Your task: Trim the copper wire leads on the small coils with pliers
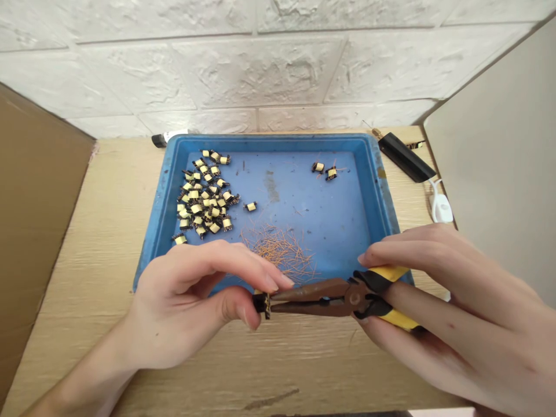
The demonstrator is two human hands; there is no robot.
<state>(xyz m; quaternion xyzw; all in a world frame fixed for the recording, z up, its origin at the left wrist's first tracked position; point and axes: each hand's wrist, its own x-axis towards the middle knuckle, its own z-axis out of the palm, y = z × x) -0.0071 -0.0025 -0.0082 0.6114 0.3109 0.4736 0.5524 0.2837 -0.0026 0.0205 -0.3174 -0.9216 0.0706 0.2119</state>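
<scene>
Between the thumb and fingers of my left hand [191, 301] is a small black transformer bobbin [262, 302], its pin side turned to the right. My right hand [452, 301] is wrapped around the yellow-and-black handles of needle-nose pliers [317, 297]. The brown jaws point left, slightly apart, with their tips at the bobbin's pins; whether they grip a pin I cannot tell. Behind both hands lies a blue tray [260, 141]. A pile of thin copper wire clippings [282, 252] rests in it, just beyond the pliers.
Many yellow-taped bobbins [204, 200] are heaped at the tray's left, and two with loose wires [325, 169] lie at its right. A black soldering-iron-like tool [406, 156] and a white plug-like piece [442, 207] are right of the tray. A cardboard panel [39, 220] stands left.
</scene>
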